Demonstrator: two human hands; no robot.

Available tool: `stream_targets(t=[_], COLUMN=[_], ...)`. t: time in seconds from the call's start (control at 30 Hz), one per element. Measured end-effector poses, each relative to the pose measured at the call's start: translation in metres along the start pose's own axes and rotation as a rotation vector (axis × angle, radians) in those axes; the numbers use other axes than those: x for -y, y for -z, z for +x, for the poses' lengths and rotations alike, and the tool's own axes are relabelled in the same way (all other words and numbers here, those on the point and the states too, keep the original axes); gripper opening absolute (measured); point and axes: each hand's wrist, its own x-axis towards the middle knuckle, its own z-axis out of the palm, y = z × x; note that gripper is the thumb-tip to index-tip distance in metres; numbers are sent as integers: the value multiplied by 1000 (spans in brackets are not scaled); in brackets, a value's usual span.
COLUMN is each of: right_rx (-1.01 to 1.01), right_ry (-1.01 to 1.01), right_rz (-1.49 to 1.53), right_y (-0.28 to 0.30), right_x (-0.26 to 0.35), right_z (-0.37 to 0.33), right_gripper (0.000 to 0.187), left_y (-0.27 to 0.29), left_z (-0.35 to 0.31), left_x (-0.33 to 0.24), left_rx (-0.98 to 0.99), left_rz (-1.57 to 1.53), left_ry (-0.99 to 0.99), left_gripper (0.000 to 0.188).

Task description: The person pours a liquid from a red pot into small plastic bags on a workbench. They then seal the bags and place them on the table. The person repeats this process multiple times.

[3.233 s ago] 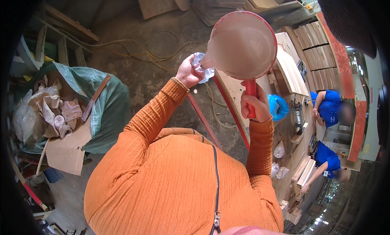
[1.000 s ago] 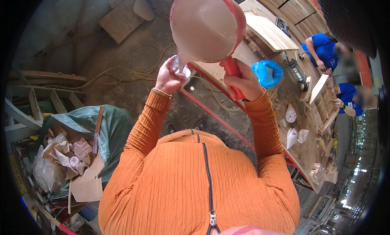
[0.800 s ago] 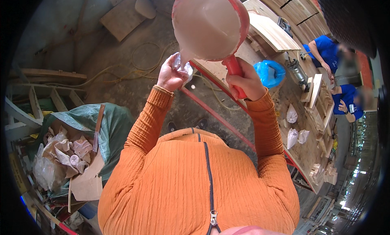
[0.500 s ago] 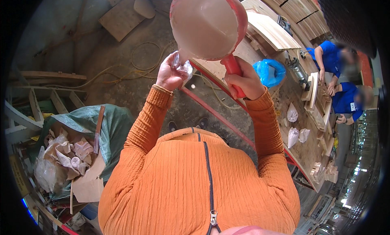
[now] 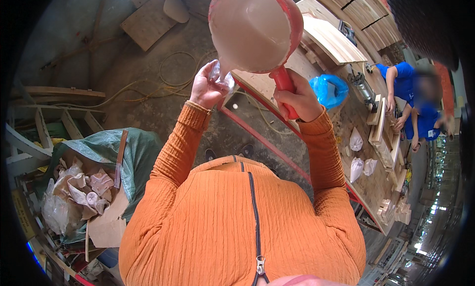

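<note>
My right hand is wrapped round the red handle of a big dipper, tilted over toward my left hand. Its wide bowl is coated inside with a milky, off-white stuff. A thick strand of that stuff runs from the lip down to a small clear plastic bag. The bag is pinched in my left hand, its mouth under the dipper's lip. How full the bag is, I cannot tell.
To the right stands a red-edged wooden table with several tied bags of pale filling, a blue plastic bag and wooden parts. Two people in blue work beyond. At left, a green tarp sack holds scraps; a hose crosses the floor.
The dipper has shifted slightly right, and the strand at its lip now reaches into the bag. My hands stay nearly in place. The people in blue have moved their arms and leaned.
</note>
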Motion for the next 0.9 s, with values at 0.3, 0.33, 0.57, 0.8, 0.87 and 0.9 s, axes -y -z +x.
stream_targets(t=[0.3,0.33,0.57,0.8,0.87,0.9], right_rx=[-26,-35,-37,2,-13,-24], right_ry=[13,19,27,44,26,19], right_rz=[-48,-56,-56,-39,-22,-12], right_y=[0,-1,2,1,4,4], right_x=[4,4,0,2,0,0], right_z=[-1,-1,-1,3,3,2], right_gripper=[36,34,34,38,39,38], left_y=[-9,-7,-21,0,-7,-10], left_z=[3,5,3,9,8,8], left_x=[2,2,12,-7,-2,4], left_rx=[-51,-57,-88,330,333,195], left_rz=[-2,5,32,-99,-96,-30], left_ry=[-11,-11,-33,121,131,38], left_gripper=[23,23,19,28,29,29])
